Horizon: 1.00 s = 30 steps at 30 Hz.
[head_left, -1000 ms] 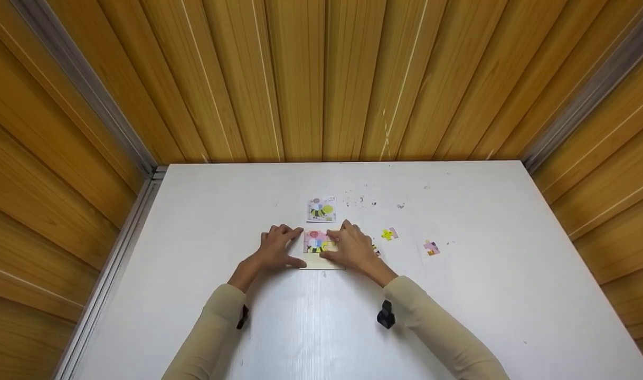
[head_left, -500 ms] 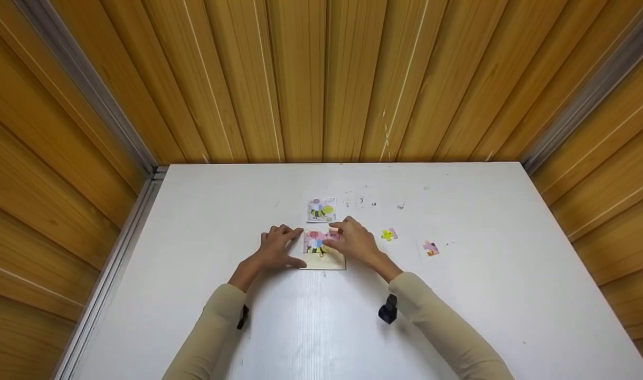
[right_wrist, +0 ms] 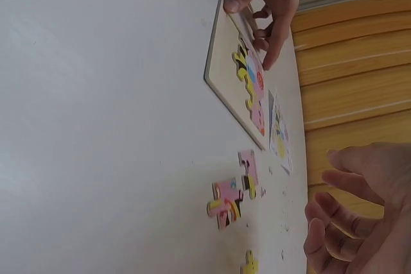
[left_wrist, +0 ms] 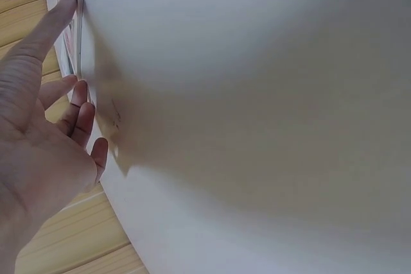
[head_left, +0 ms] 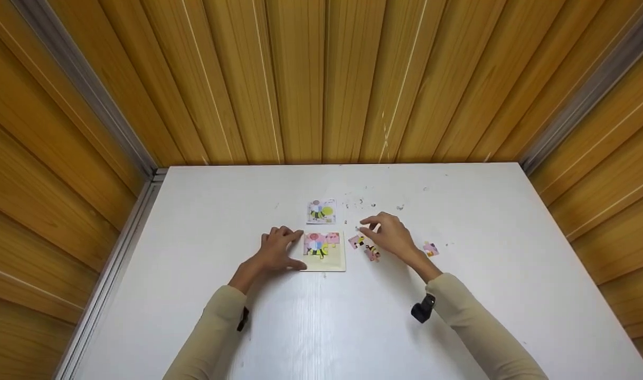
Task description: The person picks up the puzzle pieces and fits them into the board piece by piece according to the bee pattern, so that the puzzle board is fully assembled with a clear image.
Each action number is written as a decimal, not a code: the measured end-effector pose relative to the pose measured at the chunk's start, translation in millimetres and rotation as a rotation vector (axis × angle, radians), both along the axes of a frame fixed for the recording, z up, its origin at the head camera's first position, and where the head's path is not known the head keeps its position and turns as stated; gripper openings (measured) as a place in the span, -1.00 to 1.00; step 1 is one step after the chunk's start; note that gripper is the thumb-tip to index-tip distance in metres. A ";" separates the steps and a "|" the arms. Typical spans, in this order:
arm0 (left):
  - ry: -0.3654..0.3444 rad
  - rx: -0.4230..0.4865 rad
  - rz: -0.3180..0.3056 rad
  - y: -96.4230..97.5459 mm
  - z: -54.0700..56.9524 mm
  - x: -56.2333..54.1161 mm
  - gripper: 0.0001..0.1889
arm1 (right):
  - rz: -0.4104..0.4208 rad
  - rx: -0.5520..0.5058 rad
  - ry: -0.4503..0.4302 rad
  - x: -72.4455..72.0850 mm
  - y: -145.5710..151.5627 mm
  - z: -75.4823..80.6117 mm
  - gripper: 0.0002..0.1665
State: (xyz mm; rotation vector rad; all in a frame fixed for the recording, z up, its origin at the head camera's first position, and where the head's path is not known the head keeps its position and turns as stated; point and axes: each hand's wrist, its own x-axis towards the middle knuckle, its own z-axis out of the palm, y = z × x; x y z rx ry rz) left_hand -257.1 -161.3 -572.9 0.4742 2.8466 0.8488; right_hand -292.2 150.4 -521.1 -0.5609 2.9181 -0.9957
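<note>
A square wooden puzzle tray (head_left: 334, 264) lies flat on the table, its upper part filled with fitted bee-picture pieces (head_left: 316, 244). Along its left side sits my left hand (head_left: 275, 250), thumb on the near corner and a fingertip at the far corner. My right hand (head_left: 395, 236) hovers to the right of the tray, thumb and fingers apart, nothing between them. Below its fingertips are two loose pink, black and yellow puzzle pieces (head_left: 372, 253). A yellow piece (right_wrist: 249, 264), hidden by the hand in the head view, shows in the right wrist view.
A printed bee picture card (head_left: 321, 211) lies just beyond the tray. Another pink puzzle piece (head_left: 431, 248) is out to the right of the right wrist. Small dark marks (head_left: 373, 205) dot the white table, which ends at a wood-panelled wall (head_left: 300, 79).
My right hand has left the tray's upper right and moved right, over the loose pieces. Two pieces it covered now show, and it hides the yellow one. My left hand stays put.
</note>
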 end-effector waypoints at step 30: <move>-0.026 -0.017 -0.015 -3.1 0.7 -3.3 0.00 | 0.035 -0.051 -0.026 -17.3 98.7 -39.1 -0.59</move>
